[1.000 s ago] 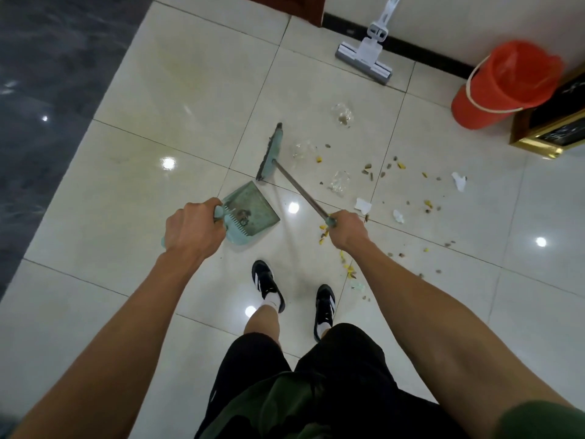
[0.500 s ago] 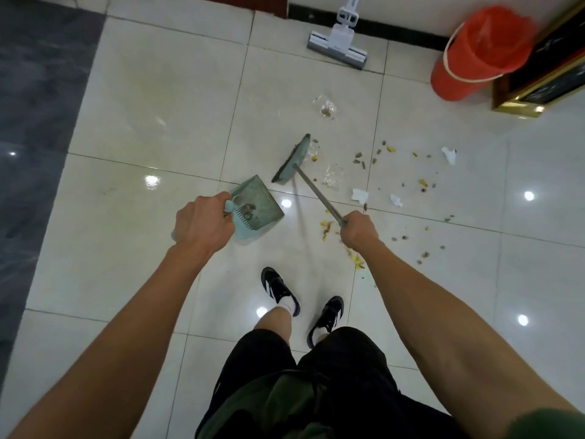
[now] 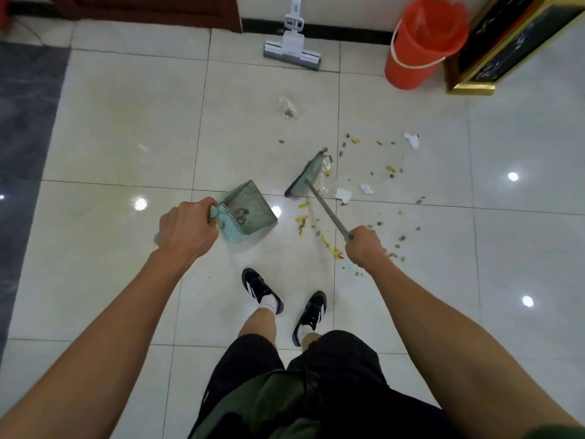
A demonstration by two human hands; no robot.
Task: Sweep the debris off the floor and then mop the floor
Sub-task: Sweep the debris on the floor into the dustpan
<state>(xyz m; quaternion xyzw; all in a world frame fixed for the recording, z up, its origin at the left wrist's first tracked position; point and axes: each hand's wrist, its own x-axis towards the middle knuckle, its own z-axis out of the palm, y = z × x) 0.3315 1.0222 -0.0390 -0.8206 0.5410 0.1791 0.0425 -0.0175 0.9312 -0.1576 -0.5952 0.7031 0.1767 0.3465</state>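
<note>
My left hand (image 3: 186, 228) grips the handle of a light green dustpan (image 3: 248, 212), which holds a little debris and sits low over the white tiles. My right hand (image 3: 364, 245) grips the metal handle of a small green broom (image 3: 308, 175). The broom head rests on the floor among clear plastic scraps, right of the dustpan. Debris (image 3: 373, 172) lies scattered right of the broom: yellow bits, brown seeds and white paper scraps (image 3: 411, 140). A crumpled plastic wrapper (image 3: 287, 107) lies further off. A white mop (image 3: 292, 47) leans at the far wall.
A red bucket (image 3: 421, 42) stands at the far right by the wall, next to a gold-framed black panel (image 3: 506, 49). Dark grey flooring (image 3: 22, 128) borders the tiles on the left. My feet in black shoes (image 3: 285, 302) stand just behind the dustpan.
The broom head has swung to the right, from beside the dustpan into the debris. The dustpan stays low in my left hand. My view has shifted forward, showing more of the wall.
</note>
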